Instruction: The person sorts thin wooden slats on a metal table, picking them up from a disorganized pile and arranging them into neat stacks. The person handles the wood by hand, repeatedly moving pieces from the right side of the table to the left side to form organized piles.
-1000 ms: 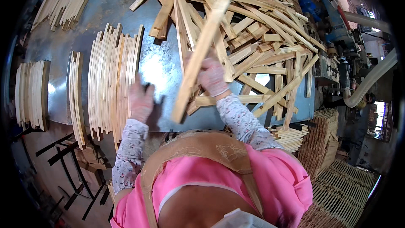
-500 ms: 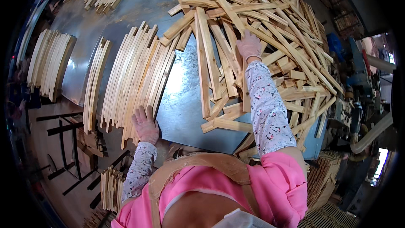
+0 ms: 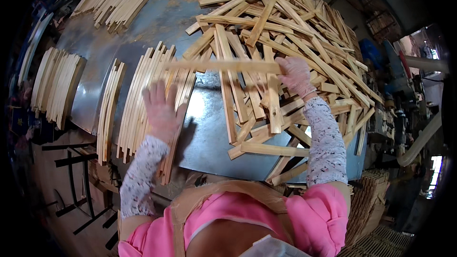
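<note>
1. Since the frame half a second ago, my right grip (image 3: 296, 76) has lifted a wooden strip (image 3: 243, 66) from the loose pile (image 3: 312, 43) and swung it crossways; my left grip (image 3: 162, 114) has moved farther up the long row of strips (image 3: 135, 109).
2. My right grip is closed around the strip's right end. The strip points left, blurred, across the front of the pile, its far end over the row's upper part.
3. My left grip is spread wide, fingers apart and holding nothing, over the row's right side; I cannot tell whether it touches the wood.
4. On the metal bench (image 3: 209, 150), a narrow bundle (image 3: 110, 112) lies just left of the row, with another group of strips (image 3: 59, 85) beyond it.
</note>
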`<state>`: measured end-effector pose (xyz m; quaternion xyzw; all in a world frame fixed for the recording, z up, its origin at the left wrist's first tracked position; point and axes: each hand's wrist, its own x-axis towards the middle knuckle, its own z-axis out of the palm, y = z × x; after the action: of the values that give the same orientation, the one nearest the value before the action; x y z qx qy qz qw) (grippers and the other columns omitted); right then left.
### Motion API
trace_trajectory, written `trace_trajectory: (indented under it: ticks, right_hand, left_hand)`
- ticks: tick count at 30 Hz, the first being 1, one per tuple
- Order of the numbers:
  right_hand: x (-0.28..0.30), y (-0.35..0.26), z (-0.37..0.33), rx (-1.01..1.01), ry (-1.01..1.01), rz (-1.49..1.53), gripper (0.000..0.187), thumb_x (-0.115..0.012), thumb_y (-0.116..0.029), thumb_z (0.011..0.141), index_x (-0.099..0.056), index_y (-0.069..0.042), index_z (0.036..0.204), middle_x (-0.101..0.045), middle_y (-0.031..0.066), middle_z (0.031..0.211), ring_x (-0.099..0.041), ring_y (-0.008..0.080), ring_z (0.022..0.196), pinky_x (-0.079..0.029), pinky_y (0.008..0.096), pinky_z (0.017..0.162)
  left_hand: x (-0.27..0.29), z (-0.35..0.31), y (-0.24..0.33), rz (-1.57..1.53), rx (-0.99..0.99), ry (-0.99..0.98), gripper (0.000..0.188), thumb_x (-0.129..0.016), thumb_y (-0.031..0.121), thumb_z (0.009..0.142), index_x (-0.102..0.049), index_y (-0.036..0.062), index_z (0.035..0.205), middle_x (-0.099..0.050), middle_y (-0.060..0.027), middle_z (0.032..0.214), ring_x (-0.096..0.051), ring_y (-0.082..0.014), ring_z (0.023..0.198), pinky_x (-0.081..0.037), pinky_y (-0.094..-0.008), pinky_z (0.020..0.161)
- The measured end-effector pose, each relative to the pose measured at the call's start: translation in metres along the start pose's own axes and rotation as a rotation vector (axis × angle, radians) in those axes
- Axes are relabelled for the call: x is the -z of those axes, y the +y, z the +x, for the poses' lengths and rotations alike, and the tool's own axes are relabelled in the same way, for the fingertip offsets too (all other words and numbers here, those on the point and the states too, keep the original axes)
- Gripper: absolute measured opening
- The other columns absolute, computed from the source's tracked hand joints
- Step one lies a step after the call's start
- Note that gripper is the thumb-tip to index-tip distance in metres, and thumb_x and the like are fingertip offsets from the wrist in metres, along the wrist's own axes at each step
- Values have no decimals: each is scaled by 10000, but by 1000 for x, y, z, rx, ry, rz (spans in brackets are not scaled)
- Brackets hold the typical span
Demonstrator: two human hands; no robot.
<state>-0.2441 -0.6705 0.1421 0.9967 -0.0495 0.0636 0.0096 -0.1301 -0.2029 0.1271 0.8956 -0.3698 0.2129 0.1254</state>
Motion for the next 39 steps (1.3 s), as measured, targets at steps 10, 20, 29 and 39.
trace_trajectory:
  ticks: [10, 20, 29, 39]
  right_hand:
    - [15, -73, 124, -271, 35, 256, 831, -796, -343, 879, -457, -79, 1591, -569, 240, 1546, -490, 395, 1479, -416, 488, 1213]
    - [-123, -22, 318, -144, -209, 106, 557, -780, -378, 896, -651, -64, 1336, -738, 215, 1228, -691, 396, 1175, -527, 468, 1035]
    - [103, -142, 300, -175, 250, 1124, 714, -874, -429, 875, -621, -15, 1398, -784, 116, 1024, -752, 238, 959, -594, 385, 870]
    - [115, -192, 106, -603, 699, 1415, 487, -801, -428, 986, -735, 5, 1200, -732, 19, 929, -622, 132, 782, -529, 328, 746]
  left_hand:
    - [-22, 14, -25, -1020, 650, -854, 420, -680, 387, 967, -716, -4, 1118, -752, -186, 909, -734, -293, 809, -582, -405, 762]
    - [-111, -32, -58, -1521, 1089, -327, 321, -658, 253, 1038, -620, -11, 1216, -697, -74, 925, -669, -168, 774, -575, -339, 722]
    - [-89, 79, -32, -1699, 895, -131, 464, -644, 445, 1083, -594, 28, 1280, -696, -74, 960, -685, -148, 796, -578, -296, 718]
    - [-42, 67, 78, -1524, 184, -337, 1138, -910, 604, 785, -422, -88, 1546, -699, -181, 1308, -695, -291, 1161, -555, -394, 1018]
